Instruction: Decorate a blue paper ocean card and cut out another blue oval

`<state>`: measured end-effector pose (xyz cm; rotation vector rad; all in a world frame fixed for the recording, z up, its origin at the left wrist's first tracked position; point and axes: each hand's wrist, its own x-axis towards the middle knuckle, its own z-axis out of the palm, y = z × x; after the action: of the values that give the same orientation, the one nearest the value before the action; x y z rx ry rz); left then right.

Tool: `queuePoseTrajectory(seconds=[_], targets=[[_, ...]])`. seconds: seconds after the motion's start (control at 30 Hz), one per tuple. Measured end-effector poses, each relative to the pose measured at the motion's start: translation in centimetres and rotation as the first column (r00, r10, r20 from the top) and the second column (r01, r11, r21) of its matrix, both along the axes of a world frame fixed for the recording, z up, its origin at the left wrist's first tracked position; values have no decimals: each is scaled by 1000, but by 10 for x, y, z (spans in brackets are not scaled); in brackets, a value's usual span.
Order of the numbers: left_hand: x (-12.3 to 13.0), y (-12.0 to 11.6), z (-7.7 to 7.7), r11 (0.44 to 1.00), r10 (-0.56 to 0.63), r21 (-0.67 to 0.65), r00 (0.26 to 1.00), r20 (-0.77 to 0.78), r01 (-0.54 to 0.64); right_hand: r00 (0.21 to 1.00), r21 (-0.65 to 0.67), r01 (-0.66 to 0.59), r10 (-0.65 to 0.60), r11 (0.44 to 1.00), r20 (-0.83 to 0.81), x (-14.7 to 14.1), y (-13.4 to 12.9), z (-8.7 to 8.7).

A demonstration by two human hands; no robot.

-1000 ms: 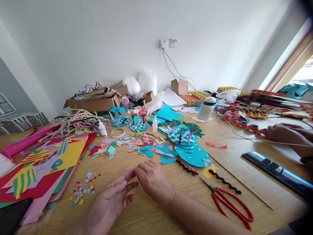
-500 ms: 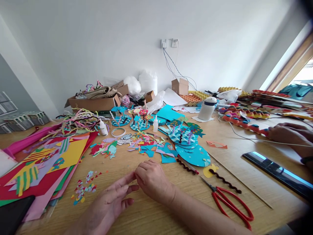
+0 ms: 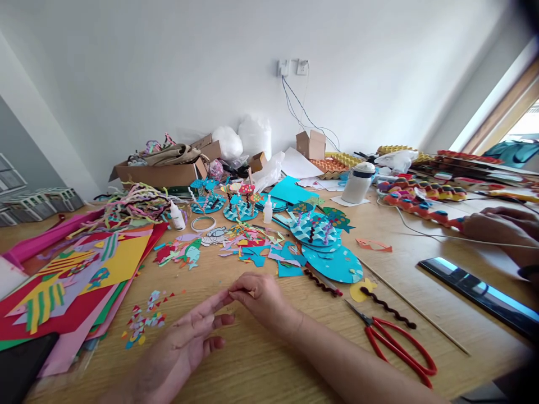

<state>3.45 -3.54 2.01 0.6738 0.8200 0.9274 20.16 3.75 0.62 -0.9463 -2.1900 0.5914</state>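
Observation:
My left hand (image 3: pixel 189 336) is palm up over the wooden table, fingers apart, holding nothing that I can see. The fingers of my right hand (image 3: pixel 263 300) are pinched at the tip of my left index finger; whatever they grip, if anything, is too small to name. Small paper bits (image 3: pixel 145 320) lie left of my hands. Beyond the hands are blue paper scraps (image 3: pixel 290 268). Red-handled scissors (image 3: pixel 400 348) lie to the right, near a dark wavy stem (image 3: pixel 389 310) and a yellow paper fish (image 3: pixel 357 293).
Coloured paper sheets (image 3: pixel 88 308) cover the left side. Blue discs with wave decorations (image 3: pixel 315 233), glue bottles (image 3: pixel 268 210) and tape (image 3: pixel 202 224) stand farther back. A black phone-like slab (image 3: pixel 475 292) and a thin stick (image 3: pixel 416 308) lie right. Another person's hands (image 3: pixel 497 230) are at the right edge.
My right hand's fingers have shifted slightly at my left fingertip, their pinch now more visible. The view has tilted a little.

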Motion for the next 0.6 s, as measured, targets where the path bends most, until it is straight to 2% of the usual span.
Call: queuePoseTrajectory(seconds=[0.1,0.2,0.4,0.47,0.5,0.6], targets=[[4,0,1,1000,-4,-10,1000,-25,3,981,168,-14,-20,986,195,1,-3,-2],[9,0,2,1000,-6,-15,1000,-28,6,933,334,-54,-72,941,353,2,-5,-1],[12,-4,5,999,-31,-18,999,-37,30,890,486,-152,-94,861,445,5,-10,4],[11,-5,4,999,-40,-19,999,-28,40,895,497,-170,-77,851,439,4,-11,5],[10,-5,4,999,-43,-18,999,-27,43,903,478,-158,-70,864,424,4,-11,5],[6,-4,1,999,-44,-28,998,-42,42,947,297,-49,-50,954,317,2,-9,5]])
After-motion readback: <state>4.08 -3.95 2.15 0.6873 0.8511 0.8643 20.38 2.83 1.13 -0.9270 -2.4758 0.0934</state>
